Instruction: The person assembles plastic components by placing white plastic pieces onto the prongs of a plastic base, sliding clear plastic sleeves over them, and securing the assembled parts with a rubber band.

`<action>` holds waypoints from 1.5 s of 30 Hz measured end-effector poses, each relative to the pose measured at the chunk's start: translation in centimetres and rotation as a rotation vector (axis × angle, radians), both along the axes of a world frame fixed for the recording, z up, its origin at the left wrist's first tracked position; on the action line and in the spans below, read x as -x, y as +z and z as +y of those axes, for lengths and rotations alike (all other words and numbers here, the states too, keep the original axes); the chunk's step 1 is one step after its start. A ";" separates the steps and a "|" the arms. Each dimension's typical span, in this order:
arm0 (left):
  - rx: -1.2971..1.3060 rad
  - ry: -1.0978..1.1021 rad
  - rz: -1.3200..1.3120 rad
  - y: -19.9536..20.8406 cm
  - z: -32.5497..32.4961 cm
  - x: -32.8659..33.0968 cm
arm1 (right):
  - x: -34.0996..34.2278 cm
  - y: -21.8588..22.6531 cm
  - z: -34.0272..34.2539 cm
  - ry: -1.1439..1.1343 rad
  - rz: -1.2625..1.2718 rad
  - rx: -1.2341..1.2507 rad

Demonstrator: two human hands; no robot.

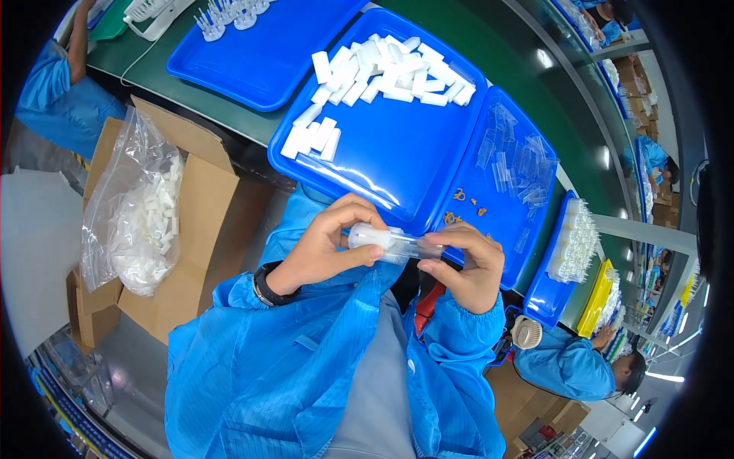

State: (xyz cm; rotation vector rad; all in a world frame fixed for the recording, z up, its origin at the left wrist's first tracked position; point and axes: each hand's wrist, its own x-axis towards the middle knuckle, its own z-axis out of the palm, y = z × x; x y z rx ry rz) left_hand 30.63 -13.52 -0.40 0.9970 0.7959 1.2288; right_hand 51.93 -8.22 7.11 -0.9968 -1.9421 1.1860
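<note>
In front of my chest, my left hand [325, 243] is closed around a white plastic piece with a rounded, clear end [378, 239]. My right hand [469, 265] pinches a clear plastic sleeve [417, 247] between thumb and fingers. The sleeve lines up with the white piece and meets it; how far one sits inside the other I cannot tell. Just beyond my hands, a blue tray [382, 164] bears a heap of white rectangular blocks [382, 69]. Beside it on the right, another blue tray [498, 218] carries clear flat-sided sleeves [508, 164] and small orange clips [453, 219].
An open cardboard box [214, 203] at my left contains a clear bag [138, 245] of white pieces. Another blue tray [260, 84] lies at the far left. White parts fill a narrow blue tray [547, 294] at right, near a yellow tray [592, 306]. Co-workers sit on both sides.
</note>
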 end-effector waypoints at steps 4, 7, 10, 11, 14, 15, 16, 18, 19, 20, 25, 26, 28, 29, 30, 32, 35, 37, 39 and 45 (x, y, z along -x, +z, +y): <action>-0.034 0.047 -0.021 -0.2 0.0 -0.3 | 0.3 -0.6 -0.8 -0.058 0.047 -0.017; -0.117 0.056 0.132 0.2 -0.1 -0.2 | 0.4 -1.4 -1.1 -0.081 0.073 -0.111; -0.193 0.079 0.318 0.4 0.0 0.0 | 0.6 -2.0 -1.4 -0.117 0.126 -0.074; -0.193 0.078 0.317 0.5 -0.1 0.1 | 0.6 -2.1 -1.5 -0.126 0.136 -0.045; -0.226 0.073 0.424 1.1 0.0 0.5 | 0.7 -2.0 -1.5 -0.126 0.135 0.019; -0.270 0.087 0.476 1.3 0.2 0.8 | 0.7 -2.0 -1.4 -0.118 0.124 0.053; -0.315 0.101 0.528 1.4 0.3 0.9 | 0.7 -1.8 -1.3 -0.118 0.124 0.052; -0.192 0.083 0.445 1.8 0.0 0.8 | 0.8 -1.4 -0.7 -0.101 -0.021 -0.171; -0.070 0.064 0.362 1.8 -0.1 0.8 | 0.7 -1.1 -0.3 -0.100 -0.022 -0.173; -0.071 0.065 0.361 1.7 -0.1 0.8 | 0.6 -0.7 0.1 -0.051 -0.085 -0.316; 0.296 -0.016 -0.300 0.7 0.1 2.5 | -0.1 0.3 0.8 0.029 -0.193 -0.549; 0.345 -0.049 -0.430 0.1 0.1 2.6 | -0.1 0.4 0.8 0.058 -0.209 -0.576; 0.281 -0.112 -0.583 -2.2 -0.3 2.3 | 0.2 0.5 0.9 0.094 -0.222 -0.601; 0.215 -0.181 -0.736 -3.2 -0.4 2.2 | 0.5 0.6 1.0 0.112 -0.219 -0.629; 0.215 -0.180 -0.737 -3.8 -0.5 1.9 | 0.8 0.5 1.0 0.130 -0.219 -0.657; 0.269 -0.194 -0.917 -4.4 -0.7 1.0 | 1.3 0.1 0.6 0.122 -0.199 -0.658; 0.347 -0.233 -0.968 -3.6 -0.8 0.3 | 1.9 -0.1 0.4 0.139 -0.164 -0.672; 0.372 -0.265 -0.945 -3.6 -0.8 0.4 | 2.3 0.0 0.4 0.166 -0.146 -0.682; 0.396 -0.300 -0.923 -3.9 -0.8 0.4 | 2.8 0.5 0.4 0.189 -0.162 -0.701; 0.395 -0.281 -0.780 -2.2 -0.1 1.0 | 2.0 -0.1 0.7 0.233 -0.126 -0.447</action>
